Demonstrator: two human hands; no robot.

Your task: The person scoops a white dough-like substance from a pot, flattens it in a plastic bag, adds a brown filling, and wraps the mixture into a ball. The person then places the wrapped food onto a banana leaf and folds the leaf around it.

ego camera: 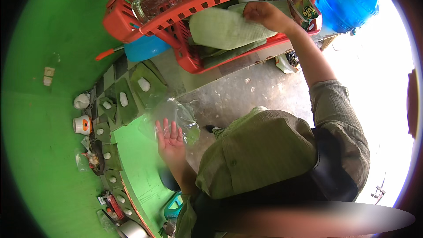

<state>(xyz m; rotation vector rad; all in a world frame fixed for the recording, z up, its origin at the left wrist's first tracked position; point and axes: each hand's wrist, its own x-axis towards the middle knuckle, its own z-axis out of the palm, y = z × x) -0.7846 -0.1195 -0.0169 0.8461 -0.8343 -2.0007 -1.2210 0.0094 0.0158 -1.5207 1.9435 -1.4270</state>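
Observation:
My right hand (266,16) reaches into the lower tier of a red plastic dish rack (198,69). Its curled fingers grip the edge of a pale green piece of banana leaf (221,29). More leaf pieces (231,53) lie beneath that one in the rack. My left hand (172,145) is held palm up with its fingers apart and nothing in it. Just beyond its fingertips is a clear plastic sheet or bag (185,115); whether they touch, I cannot tell. On the tiled counter, white lumps (144,84) rest on separate cut leaves (155,94).
Glass mugs (148,0) fill the rack's upper tier. Beside it are a blue basin (145,48), an orange-handled utensil (105,54) and a large blue water container (348,3). Along the green wall stand a white-and-orange container (82,125) and a metal pot (132,229).

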